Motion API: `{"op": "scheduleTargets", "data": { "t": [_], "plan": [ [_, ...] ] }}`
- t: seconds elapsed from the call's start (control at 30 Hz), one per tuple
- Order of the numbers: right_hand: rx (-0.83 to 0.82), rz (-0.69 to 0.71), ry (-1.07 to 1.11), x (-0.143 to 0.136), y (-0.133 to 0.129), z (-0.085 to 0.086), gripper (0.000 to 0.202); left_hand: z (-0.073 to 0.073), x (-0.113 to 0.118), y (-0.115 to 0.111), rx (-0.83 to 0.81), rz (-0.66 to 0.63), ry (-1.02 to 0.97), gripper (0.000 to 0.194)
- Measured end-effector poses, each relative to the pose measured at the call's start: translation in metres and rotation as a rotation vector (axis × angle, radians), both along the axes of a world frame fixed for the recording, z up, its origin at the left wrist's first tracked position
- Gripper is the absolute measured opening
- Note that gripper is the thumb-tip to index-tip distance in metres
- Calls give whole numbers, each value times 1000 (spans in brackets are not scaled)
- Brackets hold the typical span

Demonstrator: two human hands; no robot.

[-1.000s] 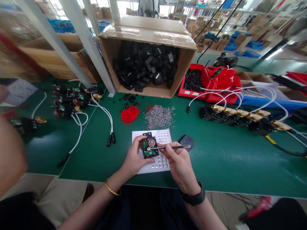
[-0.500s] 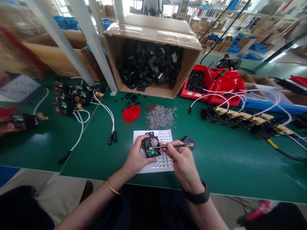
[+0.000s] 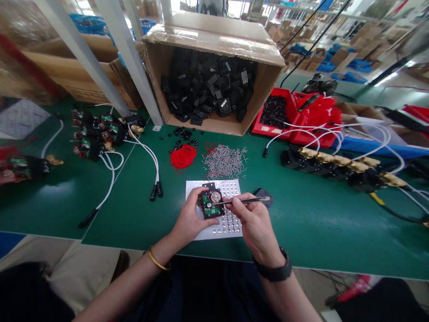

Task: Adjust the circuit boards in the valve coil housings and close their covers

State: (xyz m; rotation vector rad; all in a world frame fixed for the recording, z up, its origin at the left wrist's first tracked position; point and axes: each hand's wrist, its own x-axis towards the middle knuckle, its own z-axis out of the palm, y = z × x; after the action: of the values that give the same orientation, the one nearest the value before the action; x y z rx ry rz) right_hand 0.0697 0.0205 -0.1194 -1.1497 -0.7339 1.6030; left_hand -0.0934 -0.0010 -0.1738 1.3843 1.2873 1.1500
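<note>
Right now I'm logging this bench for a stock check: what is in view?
cardboard box: one, brown, on its side at the back, full of black parts
red bins: two or so, right of the box
red rings: one heap, centre of the green table
metal pins: one heap, silver, right of the red rings
white sheet: one, dotted with small silver pieces, under the hands
black cover: one, right of the sheet
brass-fitted units: a row, right, with white cables
wired units: a cluster, left
black module: one, green board inside, in left hand
tweezers: one, silver, in right hand, tip at the module
</note>
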Motion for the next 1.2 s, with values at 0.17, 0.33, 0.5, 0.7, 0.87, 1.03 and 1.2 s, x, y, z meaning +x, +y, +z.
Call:
{"op": "scheduleTargets", "data": {
  "t": [0.17,0.33,0.5,0.7,0.87,1.03,1.2],
  "plan": [
    [-3,0,-5,-1,0,1,22,1,0,1,-4,4,-8,75],
    [-9,-5,5,-2,0,3,23,3,1,1,-5,27,30,74],
    [3,1,-9,-1,0,2,23,5,1,1,2,27,59,74],
    [15,-2,-33,-1,-2,1,23,2,1,0,7,41,54,77],
    [86,-20,-105,-2,-6,2,19,-1,2,-1,-31,35,-12,78],
    [186,-18,-265,-2,-15,1,16,0,3,-1,-44,31,-45,77],
    [209,-1,-345,-3,-17,3,14,-1,2,0,-38,30,-58,77]
  ]
}}
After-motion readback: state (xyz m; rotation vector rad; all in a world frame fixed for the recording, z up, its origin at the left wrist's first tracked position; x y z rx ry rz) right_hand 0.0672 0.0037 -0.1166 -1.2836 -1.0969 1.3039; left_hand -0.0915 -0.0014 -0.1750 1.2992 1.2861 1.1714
